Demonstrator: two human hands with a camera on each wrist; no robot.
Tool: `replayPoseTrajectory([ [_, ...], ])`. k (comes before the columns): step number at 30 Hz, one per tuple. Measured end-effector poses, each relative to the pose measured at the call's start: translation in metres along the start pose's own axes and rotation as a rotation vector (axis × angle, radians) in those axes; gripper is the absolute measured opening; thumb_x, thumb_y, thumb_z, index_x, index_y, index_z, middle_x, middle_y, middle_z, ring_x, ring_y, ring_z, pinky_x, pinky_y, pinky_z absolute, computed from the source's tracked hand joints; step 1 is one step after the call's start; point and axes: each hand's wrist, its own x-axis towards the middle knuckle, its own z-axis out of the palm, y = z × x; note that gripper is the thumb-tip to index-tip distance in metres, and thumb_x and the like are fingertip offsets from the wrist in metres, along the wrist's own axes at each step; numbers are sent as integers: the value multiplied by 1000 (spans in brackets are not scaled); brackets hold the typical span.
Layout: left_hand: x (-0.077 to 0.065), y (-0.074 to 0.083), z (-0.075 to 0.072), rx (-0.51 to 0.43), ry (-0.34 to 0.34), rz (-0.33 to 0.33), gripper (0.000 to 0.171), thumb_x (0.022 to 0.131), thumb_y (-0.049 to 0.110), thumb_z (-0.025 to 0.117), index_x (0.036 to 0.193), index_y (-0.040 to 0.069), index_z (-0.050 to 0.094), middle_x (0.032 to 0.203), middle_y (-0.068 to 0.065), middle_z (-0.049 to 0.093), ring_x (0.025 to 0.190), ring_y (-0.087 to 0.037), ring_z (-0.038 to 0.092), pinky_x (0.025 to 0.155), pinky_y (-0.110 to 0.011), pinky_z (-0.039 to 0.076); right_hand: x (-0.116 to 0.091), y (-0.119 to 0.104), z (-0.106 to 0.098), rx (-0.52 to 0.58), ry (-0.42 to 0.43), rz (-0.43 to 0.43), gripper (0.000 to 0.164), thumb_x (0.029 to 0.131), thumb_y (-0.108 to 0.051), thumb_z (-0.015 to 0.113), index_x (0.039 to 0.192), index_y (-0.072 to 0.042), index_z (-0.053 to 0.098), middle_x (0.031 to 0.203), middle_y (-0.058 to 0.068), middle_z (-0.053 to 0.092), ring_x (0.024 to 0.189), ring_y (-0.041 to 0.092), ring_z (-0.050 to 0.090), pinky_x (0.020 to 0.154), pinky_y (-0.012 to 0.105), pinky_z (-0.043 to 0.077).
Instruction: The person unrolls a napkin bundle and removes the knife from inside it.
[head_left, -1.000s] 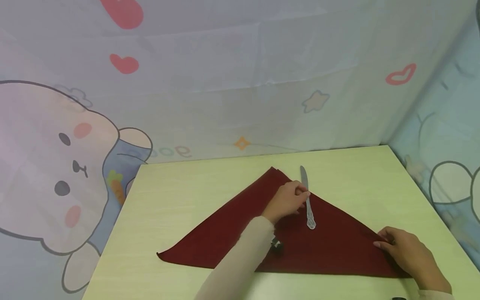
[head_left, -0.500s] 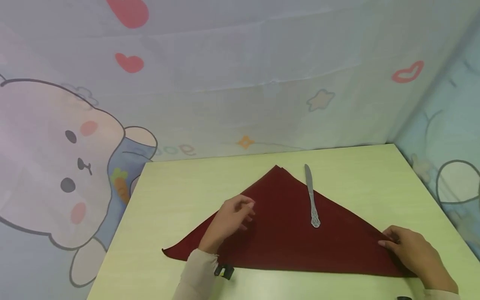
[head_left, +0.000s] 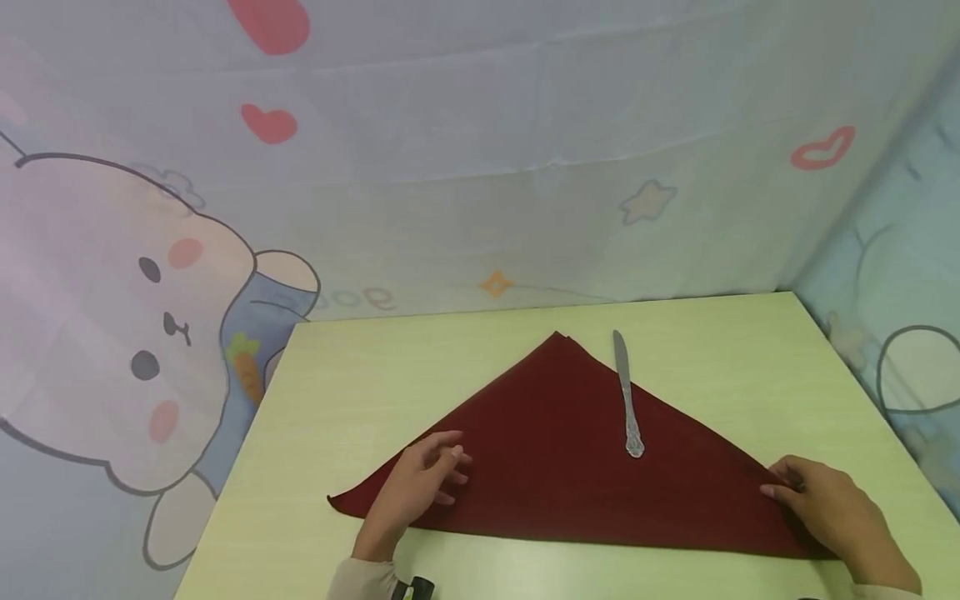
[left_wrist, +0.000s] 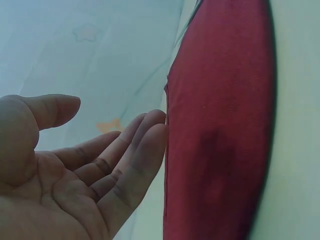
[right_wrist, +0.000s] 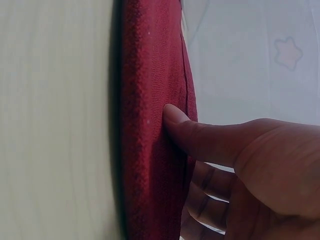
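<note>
A dark red cloth napkin, folded into a triangle, lies on the table with its peak pointing away from me. A silver table knife lies across its right slanting edge, the ornate handle on the cloth and the blade tip over the tabletop. My left hand hovers over the napkin's left part, holding nothing; the left wrist view shows its palm and loosely bent fingers. At the right end my right hand pinches the napkin's edge, thumb on top and fingers behind it. That hand partly covers the right corner.
The pale yellow-green table reaches back to a printed curtain along its far side. Another curtain hangs along the right edge. A small dark device is at my left wrist.
My left hand has let go of the knife and moved left and towards me, over the napkin's left part. The knife stays lying on the cloth. My right hand keeps its place.
</note>
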Motion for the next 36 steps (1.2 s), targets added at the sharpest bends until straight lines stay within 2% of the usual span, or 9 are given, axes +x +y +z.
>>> replayPoseTrajectory([
  [8, 5, -5, 5, -6, -6, 0, 55, 104, 39, 58, 148, 9, 50, 122, -16, 70, 99, -23, 71, 72, -39, 61, 1, 0, 2, 6, -1, 7, 25, 92, -31, 75, 103, -9, 71, 94, 7, 72, 89, 32, 68, 71, 54, 52],
  [18, 5, -4, 6, -8, -4, -6, 54, 104, 37, 58, 148, 6, 49, 120, -16, 70, 99, -24, 71, 72, -39, 61, 1, 0, 0, 5, -24, 18, 27, 93, -32, 74, 104, -8, 71, 93, 5, 72, 88, 30, 68, 71, 52, 52],
  [25, 6, -5, 1, 21, 3, -5, 54, 104, 35, 57, 148, 4, 49, 119, -15, 70, 98, -25, 71, 72, -39, 61, 0, 3, -2, -7, -7, 28, 24, 93, -31, 73, 100, -9, 71, 87, 1, 69, 80, 21, 64, 68, 50, 52],
  [28, 6, -5, -3, 26, 5, -2, 54, 104, 35, 57, 148, 4, 48, 120, -16, 70, 98, -24, 71, 72, -39, 61, -1, 2, -3, 0, 29, 26, 29, 96, -34, 70, 100, -6, 71, 89, 4, 70, 81, 24, 66, 68, 50, 53],
  [31, 8, -4, -7, 24, -1, 0, 54, 105, 35, 57, 148, 4, 48, 121, -17, 69, 99, -25, 71, 72, -39, 61, -2, -3, -3, 26, 80, 13, 41, 100, -40, 65, 108, 0, 69, 98, 14, 71, 88, 34, 69, 72, 55, 52],
  [34, 9, -1, -11, 23, -5, 7, 53, 105, 34, 57, 148, 4, 48, 122, -18, 68, 101, -28, 71, 73, -40, 61, -3, -14, -1, 61, 166, -23, 46, 101, -39, 63, 119, 4, 66, 107, 22, 70, 95, 43, 69, 76, 59, 52],
  [36, 10, 1, -13, 31, 1, 13, 53, 105, 33, 58, 148, 4, 48, 124, -19, 68, 102, -30, 71, 74, -40, 61, -4, -23, 0, 99, 237, -67, 45, 101, -35, 64, 124, 4, 64, 110, 23, 70, 97, 43, 70, 78, 57, 54],
])
